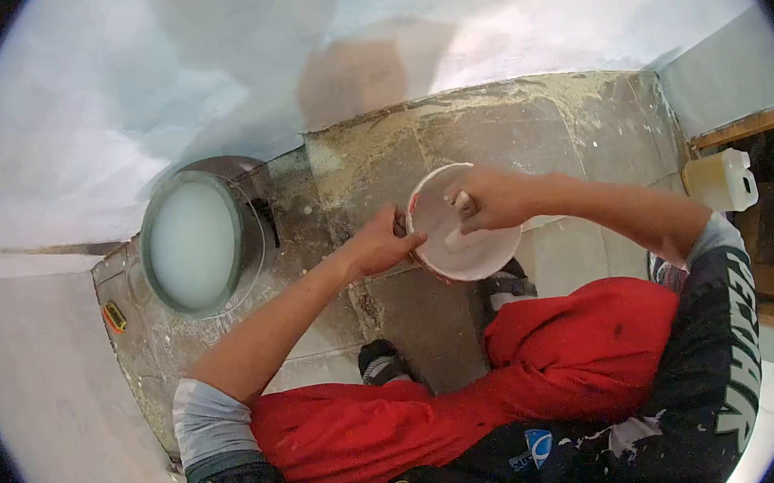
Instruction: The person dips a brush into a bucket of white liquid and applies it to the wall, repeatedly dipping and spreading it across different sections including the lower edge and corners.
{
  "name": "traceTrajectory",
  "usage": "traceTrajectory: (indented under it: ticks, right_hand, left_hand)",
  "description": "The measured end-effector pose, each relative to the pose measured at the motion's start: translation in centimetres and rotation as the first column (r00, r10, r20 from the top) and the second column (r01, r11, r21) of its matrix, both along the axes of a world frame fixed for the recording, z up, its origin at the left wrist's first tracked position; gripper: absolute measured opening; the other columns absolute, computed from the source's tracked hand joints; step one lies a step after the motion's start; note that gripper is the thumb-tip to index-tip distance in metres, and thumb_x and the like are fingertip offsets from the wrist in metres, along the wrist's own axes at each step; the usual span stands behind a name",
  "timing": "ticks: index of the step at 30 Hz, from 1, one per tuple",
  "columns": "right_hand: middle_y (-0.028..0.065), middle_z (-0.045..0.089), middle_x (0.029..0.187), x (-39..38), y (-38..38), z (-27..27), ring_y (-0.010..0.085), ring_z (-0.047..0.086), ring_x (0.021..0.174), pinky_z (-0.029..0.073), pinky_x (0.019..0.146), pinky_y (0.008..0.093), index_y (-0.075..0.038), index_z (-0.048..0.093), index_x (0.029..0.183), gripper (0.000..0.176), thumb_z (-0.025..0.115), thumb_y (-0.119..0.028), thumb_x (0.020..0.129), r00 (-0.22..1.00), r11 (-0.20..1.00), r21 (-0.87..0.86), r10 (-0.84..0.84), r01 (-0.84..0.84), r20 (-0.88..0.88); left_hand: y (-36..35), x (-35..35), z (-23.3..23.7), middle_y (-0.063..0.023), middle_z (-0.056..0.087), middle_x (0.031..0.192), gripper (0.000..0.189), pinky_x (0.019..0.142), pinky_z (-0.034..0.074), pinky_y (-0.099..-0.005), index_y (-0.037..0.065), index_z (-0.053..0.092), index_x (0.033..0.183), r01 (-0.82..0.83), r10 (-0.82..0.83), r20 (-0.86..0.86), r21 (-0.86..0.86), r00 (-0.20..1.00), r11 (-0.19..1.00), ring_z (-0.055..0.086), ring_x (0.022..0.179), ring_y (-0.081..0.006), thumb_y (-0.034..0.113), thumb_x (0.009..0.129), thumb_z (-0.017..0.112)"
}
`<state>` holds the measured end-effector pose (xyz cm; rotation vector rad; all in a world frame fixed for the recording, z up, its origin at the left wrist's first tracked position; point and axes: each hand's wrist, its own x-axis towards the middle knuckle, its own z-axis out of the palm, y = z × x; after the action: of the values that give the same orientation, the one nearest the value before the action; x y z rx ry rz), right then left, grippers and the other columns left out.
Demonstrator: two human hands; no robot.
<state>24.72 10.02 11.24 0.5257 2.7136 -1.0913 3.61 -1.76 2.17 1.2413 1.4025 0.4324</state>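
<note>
A bucket [414, 203] with pale, wet-looking paint [472, 256] inside stands on the floor in front of my feet, its rim smeared white. My left hand [380, 244] grips the rim on the left side, thumb over the edge. Over the bucket's mouth, my right hand [495, 198] is closed around a pale, stubby handle [464, 203]. A light streak of the tool shows below my fingers against the paint; I cannot tell what kind of tool it is.
To the left stands a large tub [237, 247] of cloudy whitish liquid, close to the wall. A small yellow-and-red packet [115, 316] lies at the far left. On the right is a jerrycan [719, 182] beside a wooden frame [749, 126]. Tiled, stained floor [526, 135] meets the painted wall [230, 61].
</note>
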Motion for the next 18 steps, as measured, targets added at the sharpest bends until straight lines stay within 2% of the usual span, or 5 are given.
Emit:
traceTrajectory:
  ticks: [6,8,9,11,18]
  right_hand:
    - [0.0128,0.062,0.069,0.7,2.1,2.1,0.0218,0.058,0.062,0.048,0.062,0.0373,0.001,0.061,0.084,0.026,0.074,-0.016,0.07,0.973,0.986,-0.147,-0.039,0.074,0.227]
    - [0.0124,0.062,0.07,0.6,2.2,3.1,0.0178,0.058,0.064,0.046,0.06,0.037,0.001,0.061,0.081,0.023,0.073,-0.015,0.071,0.945,0.905,-0.323,-0.194,0.276,0.265]
    - [0.0124,0.062,0.07,0.4,2.2,3.4,0.0178,0.058,0.064,0.046,0.06,0.037,0.001,0.061,0.081,0.023,0.073,-0.015,0.071,0.945,0.906,-0.321,-0.194,0.276,0.263]
    - [0.014,0.062,0.071,0.1,2.0,3.8,0.0232,0.06,0.065,0.047,0.061,0.0369,0.001,0.062,0.081,0.023,0.073,-0.016,0.071,0.976,0.988,-0.051,-0.135,0.145,0.168]
    - [0.018,0.061,0.073,0.6,1.8,2.0,0.0355,0.058,0.066,0.047,0.064,0.0409,0.0,0.06,0.079,0.029,0.074,-0.023,0.071,0.964,0.983,0.084,-0.176,0.162,0.199]
  left_hand:
    - [0.6,0.0,0.3,-0.0151,0.06,0.101,0.056,0.072,0.051,-0.0334,-0.002,0.043,0.118,0.019,-0.02,-0.019,-0.082,1.0,0.996,0.059,0.085,-0.0198,0.035,0.085,0.07]
    - [0.7,0.0,1.0,-0.0211,0.06,0.105,0.065,0.083,0.048,-0.0358,-0.007,0.045,0.118,0.018,-0.016,0.017,-0.118,1.0,0.993,0.06,0.097,-0.0243,0.039,0.08,0.072]
    - [0.7,0.0,1.5,-0.0211,0.06,0.105,0.065,0.083,0.048,-0.0358,-0.007,0.045,0.118,0.017,-0.016,0.015,-0.116,1.0,0.993,0.06,0.097,-0.0243,0.039,0.08,0.072]
    - [0.5,0.0,2.5,-0.0153,0.059,0.098,0.061,0.07,0.051,-0.0338,-0.003,0.041,0.119,0.035,-0.031,0.043,-0.109,0.999,0.993,0.059,0.083,-0.0196,0.039,0.084,0.069]
    - [0.4,-0.3,1.4,-0.017,0.059,0.098,0.063,0.074,0.05,-0.0344,-0.004,0.043,0.118,0.078,-0.079,-0.067,-0.022,0.995,0.997,0.06,0.087,-0.0217,0.043,0.084,0.068]
